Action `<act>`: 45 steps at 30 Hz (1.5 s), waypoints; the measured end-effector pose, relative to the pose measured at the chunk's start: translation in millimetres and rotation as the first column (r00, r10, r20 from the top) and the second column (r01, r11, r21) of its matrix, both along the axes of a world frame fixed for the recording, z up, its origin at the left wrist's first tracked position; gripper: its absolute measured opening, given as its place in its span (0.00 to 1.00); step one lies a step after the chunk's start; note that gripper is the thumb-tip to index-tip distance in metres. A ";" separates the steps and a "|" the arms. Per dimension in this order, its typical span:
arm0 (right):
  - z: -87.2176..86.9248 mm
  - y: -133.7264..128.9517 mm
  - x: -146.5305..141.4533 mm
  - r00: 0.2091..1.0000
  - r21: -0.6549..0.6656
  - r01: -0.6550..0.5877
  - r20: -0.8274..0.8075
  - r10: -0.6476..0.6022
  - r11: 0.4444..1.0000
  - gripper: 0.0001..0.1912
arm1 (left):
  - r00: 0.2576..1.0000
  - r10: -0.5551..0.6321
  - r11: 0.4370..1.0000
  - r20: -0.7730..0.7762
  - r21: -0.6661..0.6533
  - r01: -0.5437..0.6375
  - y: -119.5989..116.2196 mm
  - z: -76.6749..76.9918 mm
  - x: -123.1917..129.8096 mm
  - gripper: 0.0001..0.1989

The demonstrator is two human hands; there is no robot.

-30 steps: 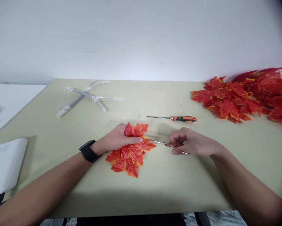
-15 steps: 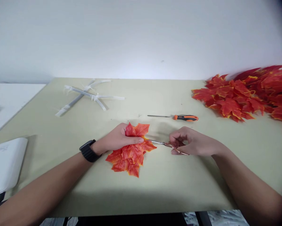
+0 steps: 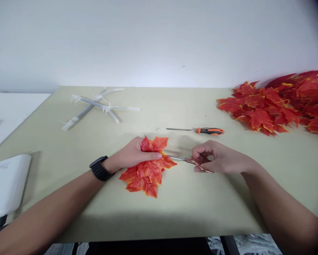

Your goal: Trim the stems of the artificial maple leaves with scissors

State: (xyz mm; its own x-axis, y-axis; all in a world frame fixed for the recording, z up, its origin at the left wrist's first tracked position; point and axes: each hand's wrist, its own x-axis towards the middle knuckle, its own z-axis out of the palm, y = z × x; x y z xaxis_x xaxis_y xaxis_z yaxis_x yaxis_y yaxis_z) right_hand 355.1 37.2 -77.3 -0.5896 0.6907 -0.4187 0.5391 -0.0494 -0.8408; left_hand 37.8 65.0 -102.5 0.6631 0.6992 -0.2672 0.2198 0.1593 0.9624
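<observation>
A pale olive tabletop (image 3: 206,209) holds a heap of red artificial maple leaves (image 3: 270,106). Nearer the edge, a bunch of orange fabric maple leaves (image 3: 148,175) lies flat, apparently light and limp, best held at its gathered centre. The left hand (image 3: 130,156) clasps it against the tabletop; the right hand (image 3: 217,157), fingers curled, grasps rose-gold scissors (image 3: 188,160) reaching its edge.

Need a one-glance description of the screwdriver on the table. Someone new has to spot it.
At the right end of the pale green table sits a heap of red leaves. Just left of it lies a screwdriver, orange-and-black handle toward the heap. It's the only loose tool: the scissors are in the right hand, the orange leaves in the left hand.
</observation>
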 end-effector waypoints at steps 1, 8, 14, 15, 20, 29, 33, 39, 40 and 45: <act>0.1 0.0 -0.1 1.000 0.003 0.001 0.001 -0.001 1.000 0.18 | 1.000 -0.001 1.000 -0.002 0.002 0.001 0.1 0.0 -0.1 0.14; 2.5 -0.4 -2.6 1.000 0.007 0.011 0.009 -0.011 1.000 0.18 | 1.000 0.005 1.000 -0.015 0.014 -0.005 0.0 0.9 0.6 0.13; 3.3 0.3 -3.0 1.000 0.020 0.006 0.028 -0.007 1.000 0.19 | 0.999 0.011 1.000 -0.030 0.015 -0.011 0.4 0.4 0.8 0.14; 3.1 0.5 -2.8 0.999 0.019 0.009 0.031 -0.009 1.000 0.19 | 0.999 0.010 1.000 -0.032 0.021 -0.010 0.5 0.4 0.7 0.14; 1.3 0.4 -0.9 0.999 0.018 0.021 0.034 -0.022 1.000 0.18 | 0.999 0.014 1.000 -0.033 0.025 -0.014 0.0 1.5 0.9 0.13; -1.3 0.4 2.2 0.999 0.010 0.031 0.034 -0.031 0.999 0.19 | 0.999 0.021 1.000 -0.035 0.014 -0.020 0.2 -0.6 -0.2 0.12; -0.2 0.6 2.1 0.998 0.017 0.029 0.046 -0.029 0.999 0.19 | 1.000 0.014 1.000 -0.020 0.014 -0.014 0.5 -0.5 0.4 0.13; -0.2 1.1 2.2 0.999 0.010 0.015 0.050 -0.015 1.000 0.19 | 1.000 0.020 1.000 -0.022 0.011 -0.019 0.7 1.5 1.6 0.12; -0.5 1.1 2.4 0.999 0.009 0.016 0.050 -0.016 1.000 0.19 | 1.000 0.018 1.000 -0.025 0.013 -0.017 0.7 1.6 1.6 0.13; -1.3 0.7 3.5 0.998 -0.001 0.030 0.055 -0.030 1.000 0.19 | 0.999 0.016 1.000 -0.040 0.022 -0.016 0.1 2.2 0.9 0.14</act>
State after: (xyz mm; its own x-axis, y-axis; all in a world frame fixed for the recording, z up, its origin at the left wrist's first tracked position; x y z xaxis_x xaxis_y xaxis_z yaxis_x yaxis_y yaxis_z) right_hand 358.6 37.9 -78.6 -0.5448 0.7067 -0.4514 0.5828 -0.0680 -0.8097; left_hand 38.7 65.1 -100.3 0.6407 0.7156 -0.2783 0.2564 0.1422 0.9560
